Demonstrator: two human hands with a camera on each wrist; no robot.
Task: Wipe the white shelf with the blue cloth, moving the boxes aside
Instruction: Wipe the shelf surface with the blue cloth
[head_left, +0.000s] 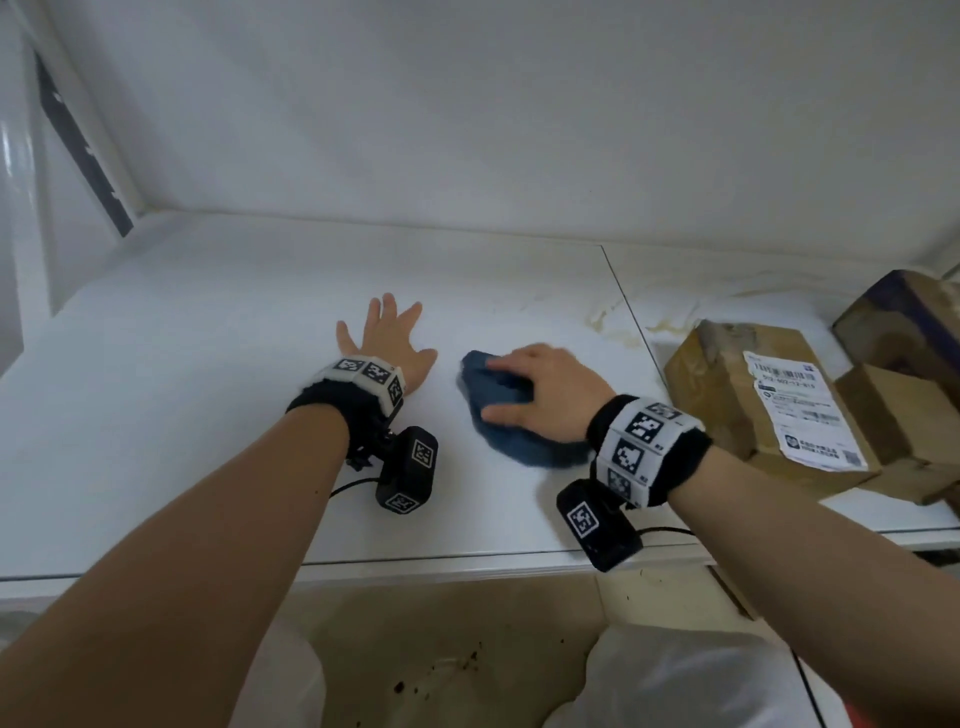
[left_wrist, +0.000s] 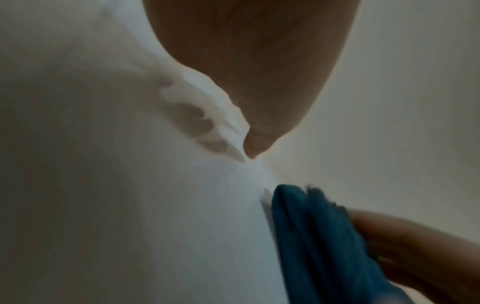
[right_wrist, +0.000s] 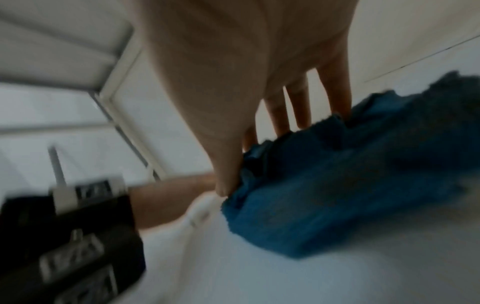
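The white shelf (head_left: 208, 395) fills the head view. My left hand (head_left: 387, 338) lies flat on it with fingers spread, holding nothing; the left wrist view shows that palm (left_wrist: 249, 72) against the surface. A hand's width to its right, my right hand (head_left: 550, 387) arches over the bunched blue cloth (head_left: 524, 447), thumb and fingers clasping the wad and pressing it down. The right wrist view shows the fingers (right_wrist: 301, 102) sunk into the cloth (right_wrist: 337, 195), tips hidden. Cardboard boxes (head_left: 769, 405) stand at the shelf's right end, apart from both hands.
The labelled box touches further brown boxes (head_left: 904, 332) behind and beside it. Yellowish stains (head_left: 613, 322) mark the shelf near a seam left of the boxes. The white back wall (head_left: 467, 130) and a left side panel (head_left: 31, 260) close the shelf in; its front edge (head_left: 467, 564) runs under my forearms.
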